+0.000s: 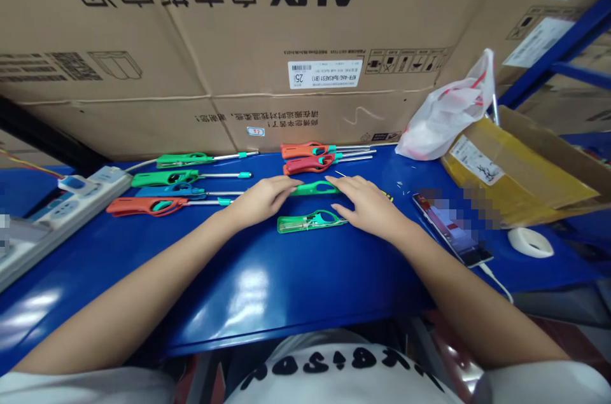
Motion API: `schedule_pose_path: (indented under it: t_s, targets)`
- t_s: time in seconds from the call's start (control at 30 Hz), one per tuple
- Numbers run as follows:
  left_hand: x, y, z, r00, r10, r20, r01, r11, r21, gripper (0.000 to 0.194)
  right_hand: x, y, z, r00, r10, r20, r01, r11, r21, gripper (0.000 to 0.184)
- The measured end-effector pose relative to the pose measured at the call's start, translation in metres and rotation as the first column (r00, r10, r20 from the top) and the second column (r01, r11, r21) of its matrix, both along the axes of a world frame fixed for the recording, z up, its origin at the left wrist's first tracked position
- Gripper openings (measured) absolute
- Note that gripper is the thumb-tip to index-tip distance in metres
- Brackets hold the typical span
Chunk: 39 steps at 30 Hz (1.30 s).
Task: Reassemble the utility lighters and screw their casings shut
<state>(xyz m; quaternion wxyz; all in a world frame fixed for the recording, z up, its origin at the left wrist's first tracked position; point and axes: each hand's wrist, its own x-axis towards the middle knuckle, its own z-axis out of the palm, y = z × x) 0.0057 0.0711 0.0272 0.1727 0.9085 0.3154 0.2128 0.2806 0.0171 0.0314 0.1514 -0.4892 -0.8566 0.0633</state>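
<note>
While the left hand (262, 200), fingers nearly closed, pinches a green lighter casing (314, 188) toward twelve o'clock on the worktop (329, 283), the right hand (370, 205), fingers partly spread, holds its three-o'clock end.

tabletop (305, 277): glossy, smooth | green casing (311, 188): plastic | carton (248, 35): matt cardboard

Ahead of you, behind the blue table (310, 289), a cardboard panel (214, 28) bears upside-down AUX lettering. A white power strip (88, 199) lies to your left. To your right are a phone (443, 229) with a white cable (497, 281), a white ring-shaped object (531, 243), a plastic bag (446, 114) and an open, yellow-taped carton (529, 175).
</note>
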Motion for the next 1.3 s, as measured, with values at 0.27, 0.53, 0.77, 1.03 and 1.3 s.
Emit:
schedule_pose_path:
  t_s: [0.27, 0.53, 0.77, 1.03, 1.3]
  targets:
    - [-0.004, -0.05, 0.008, 0.943, 0.22, 0.248, -0.068, 0.859, -0.507, 0.046, -0.002, -0.008, -0.009, 0.96, 0.221, -0.17, -0.206, 0.973, 0.101, 0.043]
    - [-0.009, -0.06, -0.001, 0.957, 0.149, 0.247, -0.106, 0.978, -0.177, 0.037, -0.008, -0.011, -0.019, 0.934, 0.161, -0.319, -0.164, 0.986, 0.019, 0.034]
    - [-0.014, -0.06, -0.009, 0.997, 0.051, 0.059, -0.05, 0.998, -0.026, 0.034, -0.005, -0.011, -0.019, 0.959, 0.14, -0.247, -0.158, 0.986, -0.054, 0.031]
    - [-0.004, -0.065, -0.017, 0.995, 0.081, 0.062, -0.078, 0.996, -0.04, 0.032, 0.0, -0.012, -0.018, 0.971, 0.15, -0.188, -0.166, 0.983, -0.074, 0.031]
    - [-0.005, -0.066, -0.012, 0.991, 0.099, 0.092, -0.091, 0.992, -0.091, 0.029, -0.004, -0.014, -0.016, 0.968, 0.158, -0.196, -0.174, 0.983, -0.064, 0.027]
